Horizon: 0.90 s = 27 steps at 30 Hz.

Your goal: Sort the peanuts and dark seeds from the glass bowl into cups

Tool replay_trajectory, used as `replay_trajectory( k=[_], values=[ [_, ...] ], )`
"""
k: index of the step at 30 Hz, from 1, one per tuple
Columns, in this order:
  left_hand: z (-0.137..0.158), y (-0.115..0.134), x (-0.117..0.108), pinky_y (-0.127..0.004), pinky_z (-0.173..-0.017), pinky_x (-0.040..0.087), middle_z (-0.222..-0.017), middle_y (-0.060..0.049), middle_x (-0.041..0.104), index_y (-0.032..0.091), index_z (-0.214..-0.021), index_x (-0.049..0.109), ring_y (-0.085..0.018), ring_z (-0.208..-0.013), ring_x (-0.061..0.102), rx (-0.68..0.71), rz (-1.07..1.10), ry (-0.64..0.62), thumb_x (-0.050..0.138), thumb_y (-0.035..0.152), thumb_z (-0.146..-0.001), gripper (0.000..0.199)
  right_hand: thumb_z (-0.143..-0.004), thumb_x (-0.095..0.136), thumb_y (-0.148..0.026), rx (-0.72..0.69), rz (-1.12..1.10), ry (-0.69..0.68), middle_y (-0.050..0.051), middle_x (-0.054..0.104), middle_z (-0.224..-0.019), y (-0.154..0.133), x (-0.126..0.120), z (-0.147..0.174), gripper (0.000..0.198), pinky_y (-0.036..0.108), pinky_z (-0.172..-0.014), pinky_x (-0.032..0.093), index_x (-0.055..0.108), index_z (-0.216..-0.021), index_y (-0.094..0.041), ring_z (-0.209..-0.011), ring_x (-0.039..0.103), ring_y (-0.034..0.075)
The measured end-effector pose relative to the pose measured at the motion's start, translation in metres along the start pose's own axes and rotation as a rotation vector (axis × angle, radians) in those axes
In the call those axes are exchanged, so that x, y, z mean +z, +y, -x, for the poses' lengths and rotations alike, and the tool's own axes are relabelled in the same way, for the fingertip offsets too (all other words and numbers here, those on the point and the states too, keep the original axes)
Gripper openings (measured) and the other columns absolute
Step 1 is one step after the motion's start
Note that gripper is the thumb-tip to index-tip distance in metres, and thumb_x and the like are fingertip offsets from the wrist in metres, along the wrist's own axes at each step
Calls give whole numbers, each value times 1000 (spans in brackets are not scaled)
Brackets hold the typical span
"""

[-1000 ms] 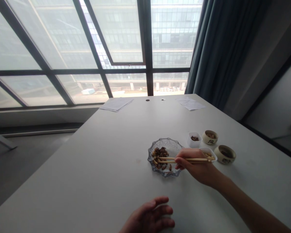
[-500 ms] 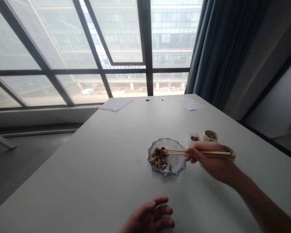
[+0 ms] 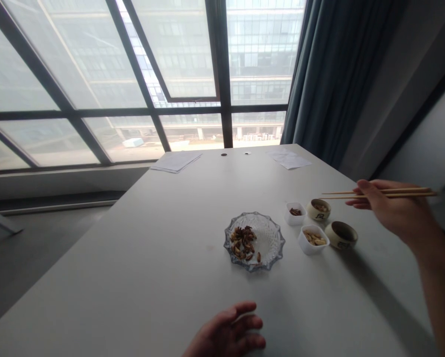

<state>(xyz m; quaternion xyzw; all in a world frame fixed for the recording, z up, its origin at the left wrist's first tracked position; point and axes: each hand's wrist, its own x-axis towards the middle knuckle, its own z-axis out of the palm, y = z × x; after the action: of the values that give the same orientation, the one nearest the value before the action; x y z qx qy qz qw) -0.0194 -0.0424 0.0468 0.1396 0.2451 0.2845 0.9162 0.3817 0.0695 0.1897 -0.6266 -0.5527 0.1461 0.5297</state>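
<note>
My right hand [image 3: 397, 210] grips a pair of wooden chopsticks [image 3: 412, 190], raised at the right. Their tips are slightly apart, pointing left above the small ceramic cups; I see nothing between them. A scalloped clear glass plate [image 3: 270, 248] bears a heap of brown and pale dried pieces [image 3: 244, 240] on its left half. Right of it stand a white tub [image 3: 313, 245] of pale slices, a white tub [image 3: 295, 218] of dark pieces, a ceramic cup [image 3: 320, 216] with light brown bits and a darker-looking ceramic cup [image 3: 343, 243]. Low in front, my left hand [image 3: 228, 329] is open, fingers apart.
The white table [image 3: 151, 258] reaches to the window. Paper sheets [image 3: 176, 161] lie at its far left and another paper [image 3: 291, 158] at its far right. Two small round items or holes are between them. A dark curtain [image 3: 326, 74] hangs at the right.
My right hand has moved right and up with the chopsticks, from the plate's heap to beyond the cups. The tubs and cups are now uncovered. My left hand has stayed still.
</note>
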Motion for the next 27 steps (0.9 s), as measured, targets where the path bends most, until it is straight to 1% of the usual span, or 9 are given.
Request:
replay_trajectory(
  k=[2, 5, 7, 10, 12, 13, 16, 20, 27],
  values=[
    [0, 0, -1, -32, -91, 39, -107, -1, 77, 23, -114, 72, -19, -102, 68, -2, 1, -9, 58, 32, -87, 31, -87, 68, -49, 82, -8, 79, 7, 75, -75, -8, 3, 2, 25, 41, -68, 62, 68, -84, -24, -68, 75, 27],
    [0, 0, -1, -32, -91, 38, -109, -1, 77, 23, -115, 71, -19, -102, 68, -3, 8, -18, 58, 31, -87, 32, -86, 70, -48, 91, -68, 67, 6, 76, -75, -31, 11, 14, 23, 40, -71, 63, 70, -83, -25, -67, 75, 25],
    [0, 0, -2, -32, -92, 38, -108, -1, 77, 23, -114, 71, -19, -101, 68, -4, 8, -20, 58, 31, -87, 31, -85, 72, -49, 87, -127, 22, 7, 77, -76, -46, 21, 26, 27, 39, -71, 64, 72, -85, -23, -68, 76, 25],
    [0, 1, -1, -32, -91, 38, -108, -2, 77, 23, -114, 71, -20, -102, 68, -6, 6, -8, 58, 31, -87, 31, -86, 69, -55, 72, -177, -188, 10, 77, -73, -62, 46, 48, 37, 38, -65, 64, 74, -86, -19, -65, 76, 25],
    [1, 1, 0, -32, -91, 38, -108, -2, 77, 22, -114, 72, -20, -101, 68, -11, 3, 0, 57, 30, -88, 31, -88, 66, -57, 69, -207, -397, 10, 77, -74, -65, 67, 64, 41, 34, -61, 63, 75, -86, -18, -66, 76, 25],
    [1, 1, 0, -32, -91, 38, -108, -2, 77, 22, -114, 72, -20, -101, 68, -10, 4, 3, 57, 30, -88, 31, -89, 65, -56, 55, -229, -502, 10, 78, -78, -65, 78, 71, 40, 33, -62, 63, 76, -88, -17, -69, 76, 24],
    [2, 1, 1, -32, -92, 38, -107, -3, 77, 22, -113, 72, -20, -101, 67, -3, 12, -2, 59, 31, -87, 31, -93, 62, -52, 23, -249, -680, 7, 79, -79, -65, 103, 90, 37, 30, -64, 61, 76, -85, -18, -71, 75, 21],
    [1, 0, 1, -33, -93, 38, -107, -3, 77, 22, -113, 72, -21, -100, 67, -1, 22, 3, 59, 31, -87, 31, -93, 63, -48, -25, -255, -725, 5, 78, -78, -63, 120, 102, 35, 26, -60, 57, 75, -80, -18, -66, 72, 18],
    [-1, 0, -1, -32, -92, 38, -106, -3, 77, 22, -114, 72, -21, -100, 68, -3, 21, 0, 60, 31, -86, 32, -96, 58, -50, -18, -246, -704, 6, 78, -77, -56, 130, 108, 41, 25, -57, 55, 75, -79, -16, -64, 72, 18]
  ],
)
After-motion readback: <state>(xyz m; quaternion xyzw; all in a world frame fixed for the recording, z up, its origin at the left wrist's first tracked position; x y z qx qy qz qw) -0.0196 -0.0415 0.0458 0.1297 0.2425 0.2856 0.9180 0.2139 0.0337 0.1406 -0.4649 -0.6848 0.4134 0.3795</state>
